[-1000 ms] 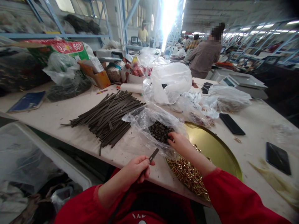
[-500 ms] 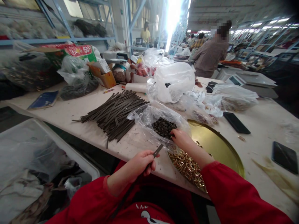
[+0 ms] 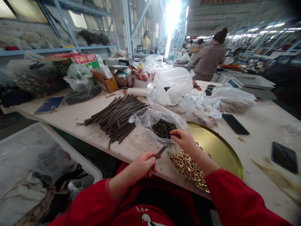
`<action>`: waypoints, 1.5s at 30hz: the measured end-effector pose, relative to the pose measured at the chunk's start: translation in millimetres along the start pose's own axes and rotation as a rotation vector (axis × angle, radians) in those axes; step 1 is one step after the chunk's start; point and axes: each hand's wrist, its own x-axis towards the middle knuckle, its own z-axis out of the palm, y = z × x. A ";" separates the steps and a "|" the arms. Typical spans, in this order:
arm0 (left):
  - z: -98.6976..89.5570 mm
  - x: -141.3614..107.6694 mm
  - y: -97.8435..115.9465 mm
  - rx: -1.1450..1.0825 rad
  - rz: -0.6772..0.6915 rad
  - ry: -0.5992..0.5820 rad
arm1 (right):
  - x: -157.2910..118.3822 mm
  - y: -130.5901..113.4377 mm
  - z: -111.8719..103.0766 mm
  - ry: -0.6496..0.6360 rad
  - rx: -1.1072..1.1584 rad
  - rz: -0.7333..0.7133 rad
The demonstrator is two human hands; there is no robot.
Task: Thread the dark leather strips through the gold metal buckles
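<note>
My left hand [image 3: 144, 164] is closed around a narrow dark strap [image 3: 161, 152]. One end of the strap sticks out past the thumb toward the bag, and the rest trails down over my lap. My right hand [image 3: 184, 140] is at the near right edge of an open clear plastic bag [image 3: 143, 121], thumb and fingers pinched on a small dark piece. Many similar small dark pieces [image 3: 162, 127] fill the bag. Below my right forearm, gold rectangular buckles [image 3: 185, 164] lie heaped on a round gold tray [image 3: 218, 147].
A pile of dark straps [image 3: 117, 117] lies left of the bag. Behind are white plastic bags [image 3: 174, 84] and a small cardboard box [image 3: 109, 82]. Two dark phones lie at right, one a black phone [image 3: 235, 123]. A white bin [image 3: 94, 166] stands lower left. A person [image 3: 208, 58] stands farther back.
My right hand has drawn back very slightly from the dark pieces, its fingers still pinched. The left hand keeps its hold on the strap. The view has shifted a little.
</note>
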 end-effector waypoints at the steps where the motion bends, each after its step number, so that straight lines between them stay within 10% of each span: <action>1: -0.7 1.7 0.5 0.043 0.046 0.001 | -6.8 -5.5 -2.2 -0.004 0.121 0.030; 6: -2.4 11.7 4.5 0.164 0.233 0.043 | -38.8 -31.8 -4.9 -0.053 1.217 0.387; 10: 0.3 16.7 7.1 0.166 0.242 0.037 | -48.5 -44.7 0.9 -0.047 1.403 0.467; 20: 1.7 8.7 17.3 0.354 0.230 -0.009 | -67.8 -50.9 25.0 0.044 0.913 0.206; 34: 18.1 -9.9 8.0 0.440 0.267 -0.014 | -113.1 -71.0 54.9 0.067 1.119 0.240; 38: 10.3 -9.5 8.3 0.545 0.291 0.002 | -115.3 -37.9 15.8 0.033 0.330 0.073; 45: 20.2 3.7 1.9 0.448 0.279 0.012 | -70.9 61.3 -72.8 0.187 -0.160 0.300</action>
